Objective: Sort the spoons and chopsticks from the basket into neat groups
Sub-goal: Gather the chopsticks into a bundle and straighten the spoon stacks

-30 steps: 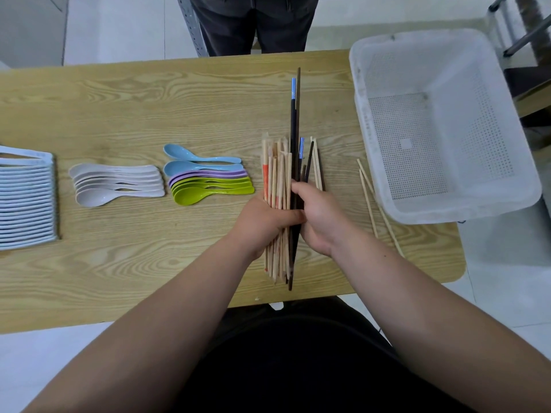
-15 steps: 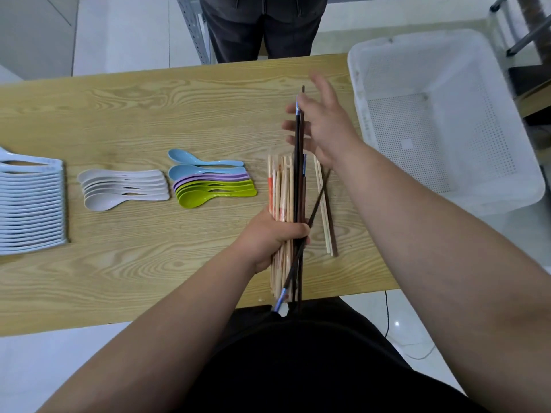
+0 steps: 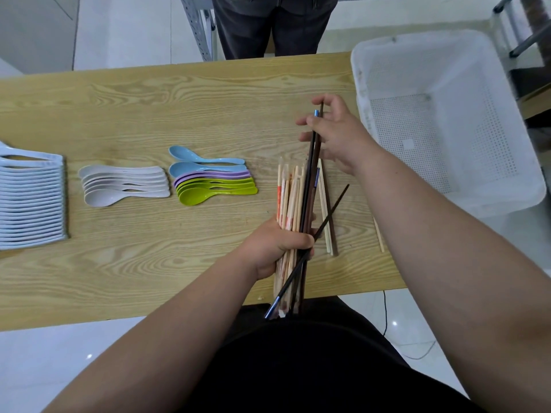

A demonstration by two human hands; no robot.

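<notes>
At 9 o'clock on the table point(image 3: 149, 108), a long nested row of pale spoons point(image 3: 29, 201) lay squared up. Toward 3 o'clock from it sat a stack of grey spoons point(image 3: 125, 186). Next came the coloured spoons point(image 3: 211, 180), with 2 blue at the 12 o'clock side, purple between and green at 6 o'clock. All 3 groups looked finished and lay well apart from the hands.

At the 6 o'clock edge the left hand point(image 3: 274, 248) had its grip closed round a bundle point(image 3: 287, 192) of mostly bamboo chopsticks. These pointed to 12 o'clock, with their near ends past the table edge. The bundle was mixed: 2 long dark chopsticks point(image 3: 311, 156) ran up through it, and a slanted chopstick point(image 3: 337, 201) with a blue tip crossed it toward 1 o'clock. The right hand point(image 3: 334, 132), at 12 o'clock of the bundle, held a narrow grip on the far ends of the dark chopsticks, its other fingers spread. Just at 3 o'clock of the bundle a few loose chopsticks point(image 3: 330, 242) lay on the table. 1 more pale stick point(image 3: 378, 235) showed beside the right forearm.

At 2 o'clock the basket point(image 3: 359, 93) showed nothing on its perforated floor. I judged the emptying and the spoons done. What was left was splitting dark from bamboo chopsticks and laying each kind straight.
</notes>
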